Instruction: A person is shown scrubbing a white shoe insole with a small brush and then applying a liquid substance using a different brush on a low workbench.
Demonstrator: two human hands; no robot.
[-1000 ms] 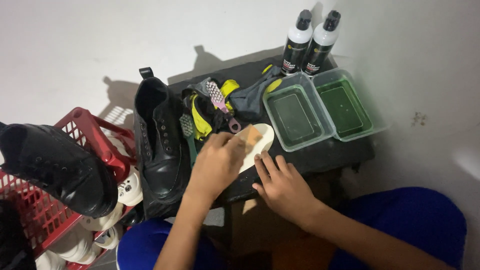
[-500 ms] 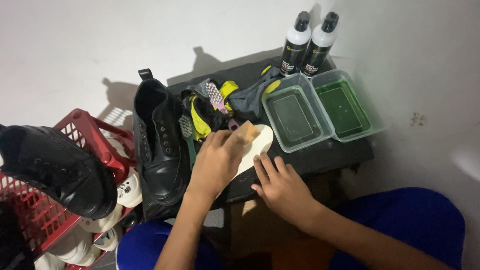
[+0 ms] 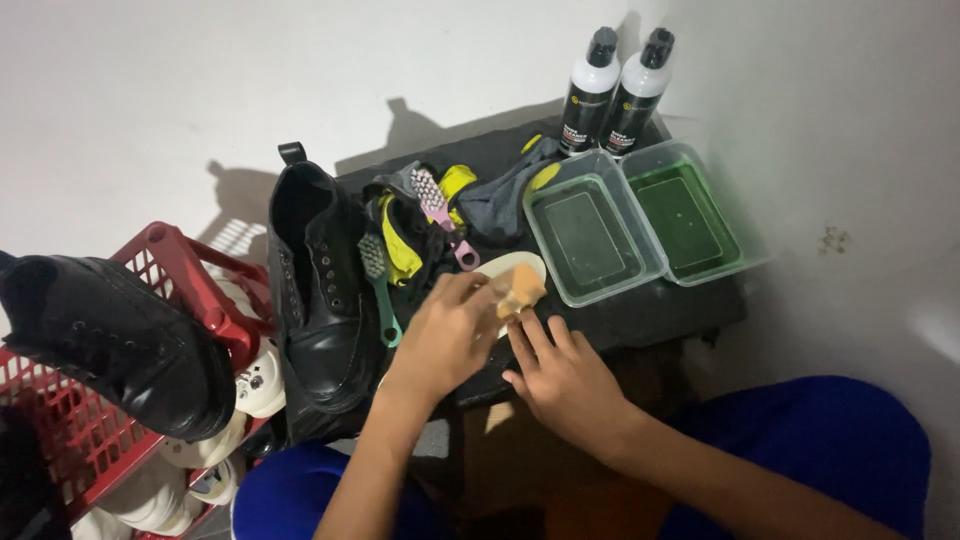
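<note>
Insole under both my hands, beside the black boot (image 3: 320, 290).
My left hand (image 3: 450, 335) grips an orange sponge (image 3: 522, 288) on the insole (image 3: 525, 268); my right hand (image 3: 560, 375) lies open, fingertips pressing it.

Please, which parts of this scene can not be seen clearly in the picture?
- Insole, head view: mostly hidden under the left hand and an orange piece, blurred.
- Right hand: fingertips hidden at the insole.
- Red basket: cut by the left edge, covered by a black boot.
</note>
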